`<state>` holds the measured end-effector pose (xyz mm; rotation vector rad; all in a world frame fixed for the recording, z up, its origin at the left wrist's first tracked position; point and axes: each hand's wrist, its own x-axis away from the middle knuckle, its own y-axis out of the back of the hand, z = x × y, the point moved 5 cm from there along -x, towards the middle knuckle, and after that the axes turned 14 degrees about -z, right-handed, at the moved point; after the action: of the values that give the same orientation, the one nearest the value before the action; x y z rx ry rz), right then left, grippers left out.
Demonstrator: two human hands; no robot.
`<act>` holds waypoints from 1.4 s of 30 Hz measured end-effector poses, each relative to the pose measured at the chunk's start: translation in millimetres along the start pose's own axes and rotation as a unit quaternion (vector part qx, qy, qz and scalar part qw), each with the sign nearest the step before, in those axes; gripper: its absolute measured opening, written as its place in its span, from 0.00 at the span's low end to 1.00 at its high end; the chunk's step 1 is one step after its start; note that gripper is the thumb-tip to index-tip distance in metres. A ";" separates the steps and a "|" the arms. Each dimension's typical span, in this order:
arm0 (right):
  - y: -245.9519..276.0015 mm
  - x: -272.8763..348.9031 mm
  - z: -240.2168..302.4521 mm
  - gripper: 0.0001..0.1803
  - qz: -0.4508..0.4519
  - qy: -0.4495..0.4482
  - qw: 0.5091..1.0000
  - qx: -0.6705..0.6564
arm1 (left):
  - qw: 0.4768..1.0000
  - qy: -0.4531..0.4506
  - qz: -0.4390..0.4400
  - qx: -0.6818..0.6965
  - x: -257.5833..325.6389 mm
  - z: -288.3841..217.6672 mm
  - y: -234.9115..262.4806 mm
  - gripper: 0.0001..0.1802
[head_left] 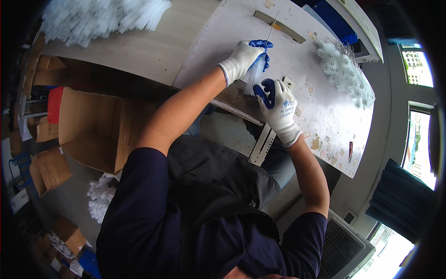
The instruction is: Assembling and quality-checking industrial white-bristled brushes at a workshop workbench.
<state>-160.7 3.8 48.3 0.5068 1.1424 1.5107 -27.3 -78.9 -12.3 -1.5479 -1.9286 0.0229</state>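
Head view: a person in white gloves with blue-coated fingers worked at a white worktable (325, 135), the forearms bare below dark short sleeves.
Wire-stemmed brush: the clear-bristled brush (251, 80) was in the left hand, over the near part of the tabletop; its thin stem pointed to the far side and ended in a small loop, while its bristles ran toward the near edge.
Left glove: the left hand (253, 56) had its fingers closed together around the brush, pinching it about where stem met bristles.
Right glove: the right hand (278, 104) stood just beside the bristle end, its thumb and forefinger curled with a gap between them; nothing showed in that gap, and whether a fingertip touched the bristles I could not tell.
Step in hand: judged from the pose, the brush was being handled singly, steadied by the left while the right was free at its near end.
Next move: it seemed to call for a firm left grip and light right fingers, so the bristles would not bend.
Far side: a flat metal bar (289, 31) lay beyond the left hand.
Right side: a heap of similar brushes (344, 72) lay on the tabletop, with a small red-handled tool (350, 152) nearer.
Left side: a bundle of clear bristles (104, 21) lay far left, and an open cardboard box (88, 128) stood nearer.
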 end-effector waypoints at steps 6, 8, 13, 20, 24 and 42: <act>1.7 2.3 17.4 0.35 0.033 0.396 0.910 0.122 | 0.999 -0.032 -0.006 -0.039 0.6 -4.6 -7.3 0.14; -4.4 -6.5 13.5 0.31 0.031 0.400 0.906 0.134 | 0.998 -0.032 -0.017 -0.049 -5.2 -1.6 -5.7 0.13; -21.3 -11.9 12.2 0.23 0.144 0.421 0.883 0.148 | 0.988 -0.040 -0.034 -0.143 -5.2 4.0 -17.3 0.13; -16.8 -4.7 13.9 0.12 0.013 0.458 0.884 0.093 | 0.892 -0.230 -0.022 -0.389 -5.6 1.8 -48.7 0.12; -15.3 -2.5 23.0 0.10 0.150 0.330 0.918 0.160 | 0.959 -0.237 -0.057 -0.147 34.9 -12.2 -19.2 0.12; -12.8 27.0 42.0 0.23 0.129 -0.138 0.980 0.059 | 0.944 0.164 0.146 0.245 174.0 150.9 33.6 0.17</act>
<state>-127.8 43.5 48.7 0.9462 0.9779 1.5383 -87.6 140.3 -61.9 -1.3746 -1.2969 0.3264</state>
